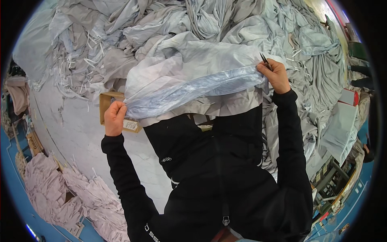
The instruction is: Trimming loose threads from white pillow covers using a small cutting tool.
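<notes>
A pale blue-grey fabric piece (189,92) lies across my lap, with its edge stretched between both hands in a long, loose fold. My left hand (115,117) pinches the fold's left end between thumb and fingers, just beside a small cardboard box (109,96). At the right end, my right hand (275,76) is closed on the same fabric. A pair of small dark thread snips (265,60) is also tucked in that hand, with the pointed blades sticking up past the fingers. The handles are mostly hidden by the palm.
A large heap of crumpled grey-blue fabric (161,24) with white ties spreads ahead and down my right side. Pale pink fabric (48,181) is piled at the lower left. A red and white box (347,97) sits at the far right, above a dark metal frame (332,181).
</notes>
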`<state>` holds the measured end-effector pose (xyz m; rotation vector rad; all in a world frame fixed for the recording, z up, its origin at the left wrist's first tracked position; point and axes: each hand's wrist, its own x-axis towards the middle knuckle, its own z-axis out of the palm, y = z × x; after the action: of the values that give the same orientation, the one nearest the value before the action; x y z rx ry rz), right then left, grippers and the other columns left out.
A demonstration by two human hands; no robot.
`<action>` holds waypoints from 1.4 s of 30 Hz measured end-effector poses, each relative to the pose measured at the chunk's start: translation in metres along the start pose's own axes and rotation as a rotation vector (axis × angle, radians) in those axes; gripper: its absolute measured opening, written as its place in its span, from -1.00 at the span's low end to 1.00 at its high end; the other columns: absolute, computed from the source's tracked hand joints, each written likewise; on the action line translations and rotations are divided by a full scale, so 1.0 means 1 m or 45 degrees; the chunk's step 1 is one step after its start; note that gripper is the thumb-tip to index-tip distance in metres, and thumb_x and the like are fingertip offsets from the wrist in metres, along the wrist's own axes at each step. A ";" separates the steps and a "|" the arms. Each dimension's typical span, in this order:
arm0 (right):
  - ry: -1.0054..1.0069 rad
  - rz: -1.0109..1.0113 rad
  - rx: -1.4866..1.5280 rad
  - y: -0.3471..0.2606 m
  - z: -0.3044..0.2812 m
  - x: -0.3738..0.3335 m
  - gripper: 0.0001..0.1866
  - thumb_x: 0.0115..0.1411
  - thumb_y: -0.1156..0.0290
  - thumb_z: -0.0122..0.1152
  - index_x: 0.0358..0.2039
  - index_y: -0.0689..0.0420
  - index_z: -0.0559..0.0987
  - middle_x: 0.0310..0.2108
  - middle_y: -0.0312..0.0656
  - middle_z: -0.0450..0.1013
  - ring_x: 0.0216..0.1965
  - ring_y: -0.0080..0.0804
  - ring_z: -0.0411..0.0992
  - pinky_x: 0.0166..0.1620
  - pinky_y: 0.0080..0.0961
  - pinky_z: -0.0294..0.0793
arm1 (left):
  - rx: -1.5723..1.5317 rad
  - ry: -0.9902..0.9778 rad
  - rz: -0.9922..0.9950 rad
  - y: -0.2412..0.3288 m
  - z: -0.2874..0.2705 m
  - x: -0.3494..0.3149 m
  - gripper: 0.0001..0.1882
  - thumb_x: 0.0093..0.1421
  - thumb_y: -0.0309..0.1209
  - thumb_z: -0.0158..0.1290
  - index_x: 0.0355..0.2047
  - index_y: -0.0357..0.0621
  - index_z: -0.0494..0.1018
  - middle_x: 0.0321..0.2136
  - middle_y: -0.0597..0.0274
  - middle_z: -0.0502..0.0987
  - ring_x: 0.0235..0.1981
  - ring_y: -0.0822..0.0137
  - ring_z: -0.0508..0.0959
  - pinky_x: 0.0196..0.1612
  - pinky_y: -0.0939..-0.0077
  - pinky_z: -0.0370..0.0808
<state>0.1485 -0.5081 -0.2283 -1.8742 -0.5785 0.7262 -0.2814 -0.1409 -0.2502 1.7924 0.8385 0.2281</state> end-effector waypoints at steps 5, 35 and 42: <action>-0.025 0.022 0.001 0.002 -0.003 0.004 -0.85 0.17 0.42 0.32 -0.39 0.27 0.61 -0.55 -0.44 0.44 -0.48 -0.75 0.28 -0.37 -0.70 0.25 | 0.166 0.120 0.063 -0.006 -0.005 -0.003 -0.97 0.26 -0.53 0.05 -0.32 -0.24 0.46 -0.46 0.43 0.44 -0.44 0.59 0.37 -0.34 0.67 0.35; 0.262 -0.185 -0.209 0.011 -0.033 -0.012 -0.90 0.24 0.47 0.26 -0.39 0.19 0.55 -0.45 -0.45 0.48 -0.40 -0.75 0.35 -0.33 -0.75 0.29 | 0.150 0.439 0.365 -0.021 -0.015 -0.004 -0.84 0.24 -0.60 0.04 -0.17 -0.19 0.44 -0.27 0.32 0.47 -0.27 0.51 0.46 -0.16 0.61 0.41; -0.318 -0.831 -0.272 -0.034 0.081 -0.081 -0.72 -0.12 0.67 0.39 -0.33 0.18 0.61 -0.50 -0.16 0.51 -0.51 -0.30 0.53 -0.44 -0.47 0.48 | 0.598 1.608 0.013 -0.084 -0.109 -0.021 -0.81 0.15 -0.49 0.14 -0.26 -0.33 0.46 -0.34 0.12 0.52 -0.32 0.28 0.52 -0.20 0.42 0.49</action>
<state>0.0318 -0.4982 -0.2039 -1.6378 -1.3914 0.4697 -0.3902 -0.0591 -0.2772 1.9873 1.8578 1.3444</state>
